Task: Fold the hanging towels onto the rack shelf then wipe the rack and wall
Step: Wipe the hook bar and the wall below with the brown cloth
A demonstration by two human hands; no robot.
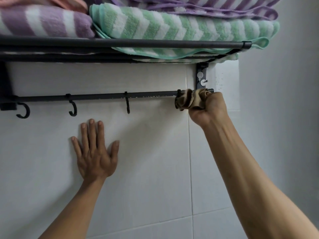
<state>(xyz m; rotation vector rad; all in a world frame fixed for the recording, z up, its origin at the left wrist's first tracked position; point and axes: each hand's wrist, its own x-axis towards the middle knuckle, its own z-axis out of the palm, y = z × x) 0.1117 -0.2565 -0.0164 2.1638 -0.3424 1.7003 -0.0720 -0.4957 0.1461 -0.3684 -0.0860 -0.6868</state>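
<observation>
- Right hand (208,107), right of centre: clenched around a bunched tan cloth (188,100), pressed against the lower rail (103,97) near its right end.
- Left hand (95,152), lower left of centre: fingers spread, palm flat on the white tiled wall (155,161), grasping nothing.
- Black rack shelf (120,44) across the top of the frame; folded towels on it: purple-striped towel (43,23) at upper left, green-striped towel (172,26) at upper right, its edge drooping over the front bar.
- Hooks (73,109) on the rail, bare.
- Bracket (201,78) fixes the rail to the wall.
</observation>
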